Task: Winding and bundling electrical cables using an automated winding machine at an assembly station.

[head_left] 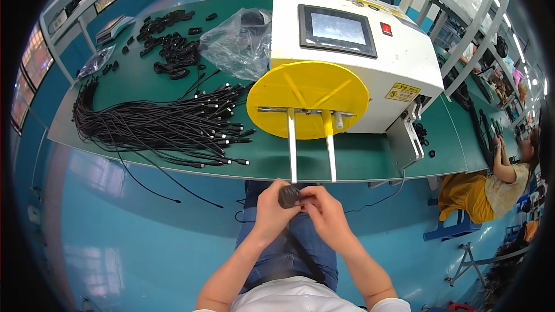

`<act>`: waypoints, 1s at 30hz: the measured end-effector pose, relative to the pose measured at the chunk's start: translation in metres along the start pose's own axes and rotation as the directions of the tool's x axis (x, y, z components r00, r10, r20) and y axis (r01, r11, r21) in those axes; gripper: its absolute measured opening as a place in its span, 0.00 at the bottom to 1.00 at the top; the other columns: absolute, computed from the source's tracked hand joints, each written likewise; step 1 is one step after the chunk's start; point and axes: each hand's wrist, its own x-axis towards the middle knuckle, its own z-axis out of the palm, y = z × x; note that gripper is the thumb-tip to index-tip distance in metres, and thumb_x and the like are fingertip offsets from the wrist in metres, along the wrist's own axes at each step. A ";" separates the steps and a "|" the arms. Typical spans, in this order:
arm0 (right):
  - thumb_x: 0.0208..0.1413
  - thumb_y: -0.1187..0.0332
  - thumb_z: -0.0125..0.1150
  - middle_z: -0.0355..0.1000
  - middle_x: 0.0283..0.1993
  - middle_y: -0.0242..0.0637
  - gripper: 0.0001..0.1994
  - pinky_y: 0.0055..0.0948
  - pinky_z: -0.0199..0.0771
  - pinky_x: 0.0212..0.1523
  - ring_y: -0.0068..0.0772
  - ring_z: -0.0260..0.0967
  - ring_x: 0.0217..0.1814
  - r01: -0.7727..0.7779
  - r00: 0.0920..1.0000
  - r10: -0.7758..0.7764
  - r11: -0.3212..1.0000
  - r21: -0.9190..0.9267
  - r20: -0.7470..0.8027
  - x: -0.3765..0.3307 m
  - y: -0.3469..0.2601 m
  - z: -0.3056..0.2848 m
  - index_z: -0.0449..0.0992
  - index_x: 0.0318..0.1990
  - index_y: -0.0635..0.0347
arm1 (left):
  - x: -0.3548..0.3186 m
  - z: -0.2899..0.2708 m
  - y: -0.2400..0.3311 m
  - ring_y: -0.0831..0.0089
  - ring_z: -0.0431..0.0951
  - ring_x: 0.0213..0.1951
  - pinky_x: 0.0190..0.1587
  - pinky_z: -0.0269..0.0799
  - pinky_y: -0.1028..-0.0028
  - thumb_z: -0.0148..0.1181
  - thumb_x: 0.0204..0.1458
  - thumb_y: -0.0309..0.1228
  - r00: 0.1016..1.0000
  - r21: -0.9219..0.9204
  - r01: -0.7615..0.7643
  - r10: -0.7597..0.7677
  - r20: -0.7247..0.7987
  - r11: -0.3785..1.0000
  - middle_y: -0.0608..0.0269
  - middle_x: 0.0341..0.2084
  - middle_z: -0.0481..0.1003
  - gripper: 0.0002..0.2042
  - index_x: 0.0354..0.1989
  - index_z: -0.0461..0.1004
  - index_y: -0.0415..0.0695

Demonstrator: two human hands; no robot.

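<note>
My left hand (272, 208) is closed round a small dark bundle of black cable (288, 197), held above my lap just off the table's front edge. From the other side my right hand (322, 212) pinches at the bundle's right edge, its fingertips partly hidden. Close beyond my hands, two pale prongs (292, 150) stick out toward me from a yellow disc (309, 89). The disc is on the front of a white machine (399, 46) with a screen (338, 29).
Left of the disc lies a big bunch of straight black cables (150, 124), a few dangling over the edge. Coiled black cables (176, 49) and a clear plastic bag (237, 43) lie behind on the green table (358, 159). A seated co-worker (500, 185) is at far right.
</note>
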 end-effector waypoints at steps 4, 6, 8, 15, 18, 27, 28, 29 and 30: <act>0.57 0.77 0.48 0.74 0.35 0.41 0.10 0.30 0.74 0.40 0.35 0.75 0.36 -0.318 0.946 0.257 0.613 0.723 0.198 0.008 0.018 -0.006 0.69 0.46 0.66 | 0.003 -0.004 0.006 0.78 0.69 0.25 0.29 0.67 0.78 0.65 0.35 0.19 0.999 0.003 0.034 -0.034 -0.035 0.999 0.66 0.21 0.69 0.13 0.29 0.66 0.39; 0.57 0.76 0.50 0.74 0.37 0.40 0.10 0.29 0.74 0.43 0.33 0.74 0.40 -0.505 0.851 0.343 0.324 0.800 0.399 0.011 0.024 -0.011 0.69 0.45 0.67 | 0.002 -0.004 0.004 0.77 0.71 0.26 0.31 0.68 0.77 0.64 0.35 0.18 0.999 0.006 0.046 -0.046 -0.019 0.999 0.65 0.22 0.70 0.13 0.29 0.67 0.39; 0.57 0.76 0.50 0.73 0.38 0.40 0.10 0.29 0.74 0.43 0.33 0.74 0.40 -0.421 0.904 0.301 0.515 0.746 0.303 0.012 0.027 -0.011 0.69 0.46 0.67 | -0.002 -0.004 -0.005 0.79 0.71 0.28 0.33 0.68 0.78 0.64 0.36 0.17 0.992 -0.243 0.088 -0.064 0.108 0.966 0.68 0.22 0.68 0.15 0.32 0.66 0.40; 0.58 0.74 0.49 0.72 0.39 0.40 0.12 0.27 0.71 0.46 0.29 0.73 0.40 -0.250 0.961 0.145 0.818 0.519 0.235 0.013 0.014 -0.016 0.68 0.49 0.68 | -0.009 0.001 0.010 0.82 0.63 0.29 0.33 0.64 0.79 0.64 0.34 0.15 0.972 -0.612 0.200 -0.074 0.225 0.765 0.67 0.34 0.65 0.19 0.35 0.64 0.43; 0.58 0.74 0.52 0.72 0.38 0.37 0.13 0.27 0.71 0.44 0.28 0.71 0.42 -0.512 0.857 0.257 0.337 0.790 0.446 0.009 0.021 -0.021 0.68 0.50 0.66 | -0.009 0.000 0.012 0.80 0.64 0.29 0.35 0.66 0.78 0.65 0.36 0.16 0.976 -0.671 0.177 -0.039 0.216 0.720 0.65 0.33 0.66 0.20 0.38 0.65 0.42; 0.56 0.74 0.54 0.72 0.38 0.32 0.13 0.18 0.67 0.37 0.21 0.68 0.33 0.079 0.984 -0.102 0.984 -0.157 -0.143 0.003 0.005 -0.003 0.72 0.49 0.64 | -0.004 0.001 0.016 0.71 0.71 0.34 0.38 0.69 0.76 0.66 0.45 0.26 0.951 0.203 -0.242 0.190 0.246 0.949 0.56 0.35 0.69 0.23 0.50 0.65 0.39; 0.56 0.74 0.55 0.72 0.37 0.31 0.13 0.17 0.65 0.34 0.19 0.67 0.31 -0.041 0.994 0.050 0.994 0.106 -0.092 0.006 0.002 -0.006 0.72 0.49 0.65 | -0.003 -0.003 0.020 0.72 0.71 0.34 0.37 0.69 0.76 0.64 0.47 0.26 0.949 0.214 -0.216 0.154 0.275 0.953 0.57 0.35 0.69 0.22 0.50 0.65 0.39; 0.55 0.74 0.55 0.72 0.36 0.31 0.13 0.15 0.64 0.30 0.17 0.66 0.29 -0.167 0.984 0.179 0.920 0.354 -0.003 0.009 -0.001 -0.008 0.73 0.48 0.65 | -0.003 -0.006 0.021 0.73 0.72 0.34 0.36 0.69 0.76 0.63 0.49 0.27 0.947 0.227 -0.194 0.121 0.299 0.954 0.58 0.35 0.69 0.20 0.51 0.65 0.39; 0.55 0.74 0.56 0.72 0.35 0.30 0.13 0.13 0.62 0.27 0.16 0.65 0.28 -0.293 0.954 0.279 0.771 0.565 0.113 0.011 -0.003 -0.010 0.74 0.48 0.65 | -0.003 -0.008 0.018 0.73 0.72 0.34 0.36 0.69 0.76 0.63 0.49 0.27 0.947 0.227 -0.191 0.119 0.299 0.955 0.58 0.35 0.69 0.20 0.51 0.65 0.39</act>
